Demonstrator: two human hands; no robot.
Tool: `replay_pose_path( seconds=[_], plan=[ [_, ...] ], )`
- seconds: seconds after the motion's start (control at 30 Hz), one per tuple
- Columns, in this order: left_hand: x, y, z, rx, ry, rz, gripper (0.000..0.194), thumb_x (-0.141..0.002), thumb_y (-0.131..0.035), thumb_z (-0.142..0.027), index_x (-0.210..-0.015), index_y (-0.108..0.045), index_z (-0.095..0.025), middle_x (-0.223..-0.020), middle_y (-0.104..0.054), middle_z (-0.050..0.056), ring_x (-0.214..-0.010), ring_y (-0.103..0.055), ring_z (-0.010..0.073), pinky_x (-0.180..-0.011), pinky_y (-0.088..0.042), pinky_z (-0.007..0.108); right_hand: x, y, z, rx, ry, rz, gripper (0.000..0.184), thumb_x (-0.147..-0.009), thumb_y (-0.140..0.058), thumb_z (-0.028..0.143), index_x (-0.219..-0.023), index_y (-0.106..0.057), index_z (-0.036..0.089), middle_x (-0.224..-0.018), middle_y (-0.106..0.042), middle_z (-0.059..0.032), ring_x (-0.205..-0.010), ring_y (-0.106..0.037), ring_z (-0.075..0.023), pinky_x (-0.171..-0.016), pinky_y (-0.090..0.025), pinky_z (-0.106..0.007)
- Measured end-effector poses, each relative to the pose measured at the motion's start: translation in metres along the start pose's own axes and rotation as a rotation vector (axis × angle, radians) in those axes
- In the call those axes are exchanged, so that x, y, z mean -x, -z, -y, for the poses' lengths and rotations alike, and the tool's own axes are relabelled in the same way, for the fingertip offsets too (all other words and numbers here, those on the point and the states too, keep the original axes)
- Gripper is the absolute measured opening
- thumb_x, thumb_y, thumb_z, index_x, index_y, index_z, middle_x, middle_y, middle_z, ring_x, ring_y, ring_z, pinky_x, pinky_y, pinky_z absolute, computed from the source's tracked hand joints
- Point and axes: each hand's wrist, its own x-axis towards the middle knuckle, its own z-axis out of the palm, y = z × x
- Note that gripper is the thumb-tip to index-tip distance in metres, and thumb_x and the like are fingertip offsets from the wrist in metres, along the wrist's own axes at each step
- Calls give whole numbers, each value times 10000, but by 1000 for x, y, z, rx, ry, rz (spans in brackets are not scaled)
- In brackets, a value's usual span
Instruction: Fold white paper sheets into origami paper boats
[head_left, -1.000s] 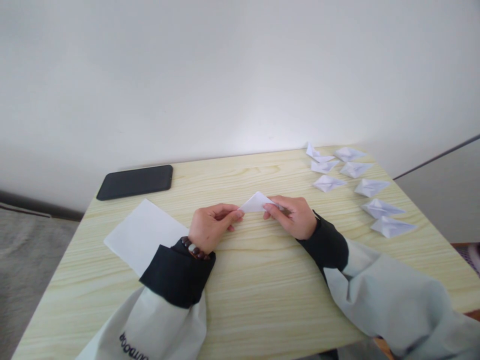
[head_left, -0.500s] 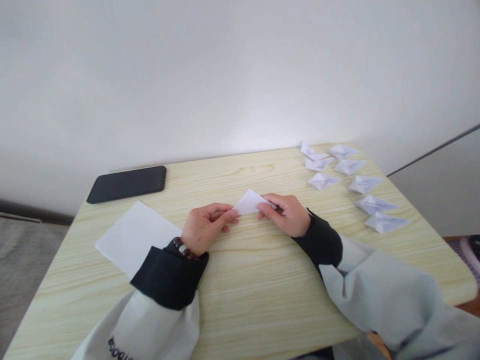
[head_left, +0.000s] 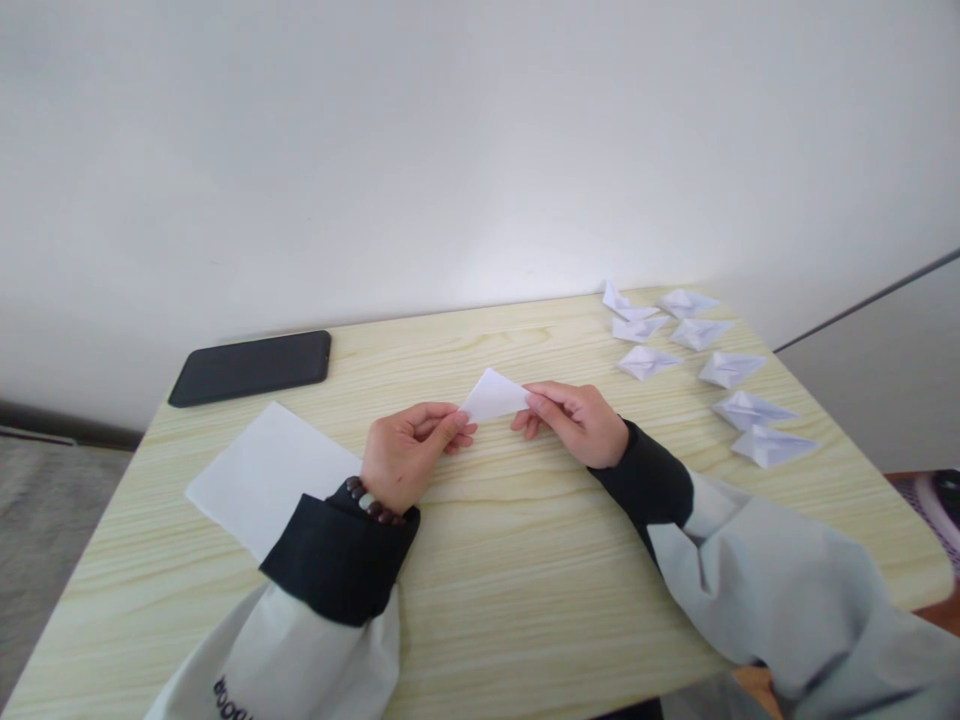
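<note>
A small folded white paper [head_left: 495, 396], triangular in outline, is held between my two hands above the middle of the table. My left hand [head_left: 409, 450] pinches its left corner between thumb and fingers. At the opposite corner, my right hand [head_left: 574, 422] grips it with the thumb on the near side. Square white paper [head_left: 274, 475] lies on the table by my left wrist, partly covered by my sleeve. Several folded paper boats [head_left: 731, 370] stand in rough rows to the right, beyond my right hand.
A black phone [head_left: 251, 368] lies at the back left of the light wooden table [head_left: 510, 600]. The white wall [head_left: 465, 160] rises directly behind the table's back edge.
My right hand has shifted outward to the folded paper's right corner, leaving more of the paper showing. The paper and my left hand have moved slightly left.
</note>
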Motion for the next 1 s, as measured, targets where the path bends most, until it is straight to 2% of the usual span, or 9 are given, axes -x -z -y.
replay_pose_path(
  seconds=[0.2,0.37,0.67,0.73,0.8,0.9,1.0],
  plan=[
    [-4,4,3,-24,-8,81,353,-679,-689,-438,-835,-652,-123,-724,-726,74,-624,-676,175,-622,-573,286,-1,2,1,-31,-13,13,276,-911,-410,331,-885,-602,135,-724,-686,-43,-603,-631,-103,-618,-514,-222],
    [-4,5,4,-8,-46,131,388,-671,-703,-421,-917,-638,-128,-738,-726,64,-626,-667,162,-585,-552,261,-1,2,-2,-81,-11,-17,259,-900,-439,331,-994,-583,137,-663,-665,-11,-560,-607,-92,-573,-507,-206],
    [-3,3,6,-49,2,140,346,-665,-706,-424,-833,-631,-131,-732,-723,67,-640,-669,169,-623,-550,279,0,0,-1,-106,-45,-24,250,-883,-463,316,-956,-604,124,-651,-672,-21,-544,-621,-98,-573,-520,-217],
    [-2,3,7,-112,-69,136,341,-708,-669,-420,-881,-617,-131,-766,-719,72,-652,-664,165,-589,-542,263,0,0,-2,-156,-57,-34,255,-872,-481,317,-984,-599,121,-611,-657,-7,-507,-600,-93,-532,-509,-210],
    [-2,3,7,-192,-191,135,393,-741,-642,-393,-1039,-574,-146,-925,-700,87,-712,-660,160,-557,-531,237,0,0,-2,-202,-69,-32,265,-858,-502,312,-1012,-593,117,-560,-631,12,-460,-568,-84,-487,-489,-200],
    [-1,2,6,-315,-378,171,567,-741,-652,-334,-1251,-443,-199,-1176,-588,101,-806,-635,146,-516,-519,198,1,0,0,-217,-92,-3,277,-845,-522,295,-1054,-584,124,-511,-594,36,-432,-537,-75,-464,-466,-191],
    [0,3,7,-418,-513,211,540,-748,-651,-306,-1245,-466,-204,-1175,-565,97,-784,-607,125,-480,-498,175,2,1,2,-216,-98,23,274,-840,-532,276,-1076,-558,139,-505,-581,46,-444,-538,-74,-461,-446,-181]
  ],
)
